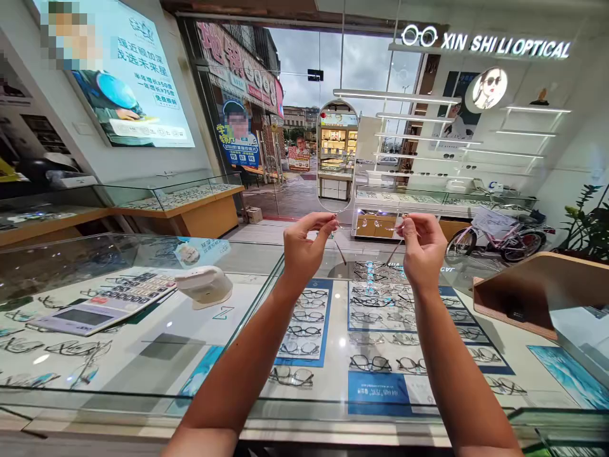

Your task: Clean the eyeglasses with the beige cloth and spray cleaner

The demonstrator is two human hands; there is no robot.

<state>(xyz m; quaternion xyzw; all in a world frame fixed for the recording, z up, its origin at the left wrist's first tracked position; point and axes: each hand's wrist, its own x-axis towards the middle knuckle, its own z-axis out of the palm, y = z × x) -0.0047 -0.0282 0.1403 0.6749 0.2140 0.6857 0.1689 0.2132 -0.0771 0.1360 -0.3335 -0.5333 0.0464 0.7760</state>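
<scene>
Both arms reach forward over the glass display case. My left hand pinches one side of a thin-rimmed pair of eyeglasses between thumb and fingers. On the opposite side, my right hand grips the same eyeglasses, also closed. They hang in the air above the counter, with the slim temples slanting down; the clear lenses are hard to make out against the shop behind. Beneath my hands, rows of spectacle frames lie inside the case on white and blue boards.
A calculator and a white curved object rest on the counter at left. A wooden-edged stand is at right. Beyond are an oval mirror, a pink bicycle, a plant and another display case.
</scene>
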